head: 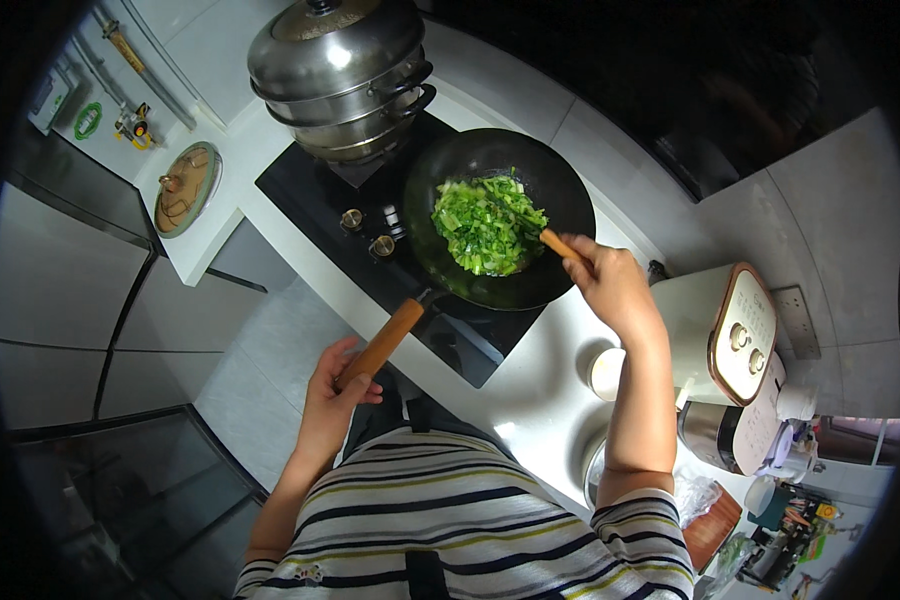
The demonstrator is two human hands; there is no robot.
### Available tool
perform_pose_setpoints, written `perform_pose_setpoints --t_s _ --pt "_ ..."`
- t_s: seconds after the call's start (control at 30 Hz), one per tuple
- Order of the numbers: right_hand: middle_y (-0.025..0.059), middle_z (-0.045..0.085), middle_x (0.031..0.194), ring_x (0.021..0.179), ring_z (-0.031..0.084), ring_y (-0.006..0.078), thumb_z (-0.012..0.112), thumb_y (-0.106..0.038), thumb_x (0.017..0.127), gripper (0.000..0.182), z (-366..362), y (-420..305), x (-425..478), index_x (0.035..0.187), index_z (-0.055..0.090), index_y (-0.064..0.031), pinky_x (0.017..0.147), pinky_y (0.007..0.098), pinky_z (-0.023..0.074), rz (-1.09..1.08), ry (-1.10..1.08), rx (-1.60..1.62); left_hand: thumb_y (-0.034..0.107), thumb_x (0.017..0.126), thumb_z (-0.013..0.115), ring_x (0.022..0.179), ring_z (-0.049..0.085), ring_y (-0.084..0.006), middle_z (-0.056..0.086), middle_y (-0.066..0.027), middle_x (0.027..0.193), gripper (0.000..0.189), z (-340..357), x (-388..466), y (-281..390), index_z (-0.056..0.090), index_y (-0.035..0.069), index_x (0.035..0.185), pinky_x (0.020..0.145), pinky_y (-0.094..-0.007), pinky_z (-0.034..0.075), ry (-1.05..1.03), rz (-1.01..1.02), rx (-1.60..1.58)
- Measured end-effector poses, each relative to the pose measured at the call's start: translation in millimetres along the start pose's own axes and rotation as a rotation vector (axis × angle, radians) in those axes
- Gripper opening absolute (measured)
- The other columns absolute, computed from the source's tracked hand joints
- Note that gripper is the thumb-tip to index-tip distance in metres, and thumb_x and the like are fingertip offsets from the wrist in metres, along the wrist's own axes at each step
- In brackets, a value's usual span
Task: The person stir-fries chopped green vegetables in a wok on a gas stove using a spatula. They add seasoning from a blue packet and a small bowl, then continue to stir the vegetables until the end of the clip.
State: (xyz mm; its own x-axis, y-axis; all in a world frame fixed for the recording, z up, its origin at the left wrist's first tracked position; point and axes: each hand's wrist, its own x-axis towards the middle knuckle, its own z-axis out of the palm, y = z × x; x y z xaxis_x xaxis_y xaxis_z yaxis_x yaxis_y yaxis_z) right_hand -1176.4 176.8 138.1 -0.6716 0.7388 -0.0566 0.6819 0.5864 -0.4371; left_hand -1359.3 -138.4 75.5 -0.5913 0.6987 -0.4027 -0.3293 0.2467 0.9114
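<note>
A black wok (562, 180) rests on the right side of a black glass gas hob (300, 184). Chopped green leafy vegetables (487, 221) lie heaped in its middle. My left hand (337, 397) grips the end of the wok's wooden handle (384, 341). In my right hand (611, 281) is the wooden handle of a cooking utensil (565, 246), held over the wok's right rim. The utensil's working end is hidden among the greens, so its kind cannot be told.
A lidded steel steamer pot (337, 82) stands on the hob's left burner, behind two knobs (367, 231). A glass lid (187, 191) lies on the left counter. Right of my forearm are a white cup (606, 373), a cream countertop appliance (709, 334) and a rice cooker (720, 435).
</note>
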Motion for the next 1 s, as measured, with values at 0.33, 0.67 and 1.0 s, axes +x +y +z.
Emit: perform_pose_setpoints --t_s 0.33,0.67,1.0 --pt "0.0164 0.068 0.083 0.076 0.068 0.0366 0.063 -0.021 0.093 0.029 -5 13 -8 0.121 0.069 -0.0190 0.071 0.0469 0.0541 0.047 0.199 -0.225 -0.001 0.097 0.052 0.088 0.065 -0.0175 0.056 -0.0170 0.128 0.047 -4 0 -4 0.041 0.006 0.143 0.079 -0.0310 0.057 -0.041 -0.005 -0.019" --pt "0.0096 0.058 0.075 0.062 0.061 0.0303 0.070 -0.014 0.086 0.034 -13 -18 -30 0.118 0.072 -0.0255 0.063 0.0424 0.0510 -0.205 0.161 -0.234 -0.002 0.095 0.049 0.088 0.065 -0.0178 0.058 -0.0149 0.125 0.047 -2 -2 1 0.043 0.006 0.141 0.079 -0.0326 0.056 -0.012 -0.013 -0.001" --pt "0.0126 0.062 0.075 0.062 0.062 0.0330 0.070 -0.011 0.084 0.036 -61 -35 -72 0.119 0.071 -0.0220 0.060 0.0428 0.0493 -0.108 0.112 -0.334 -0.002 0.095 0.053 0.088 0.065 -0.0177 0.057 -0.0176 0.126 0.048 -5 -2 -3 0.043 0.005 0.142 0.078 -0.0306 0.057 -0.008 -0.016 -0.004"
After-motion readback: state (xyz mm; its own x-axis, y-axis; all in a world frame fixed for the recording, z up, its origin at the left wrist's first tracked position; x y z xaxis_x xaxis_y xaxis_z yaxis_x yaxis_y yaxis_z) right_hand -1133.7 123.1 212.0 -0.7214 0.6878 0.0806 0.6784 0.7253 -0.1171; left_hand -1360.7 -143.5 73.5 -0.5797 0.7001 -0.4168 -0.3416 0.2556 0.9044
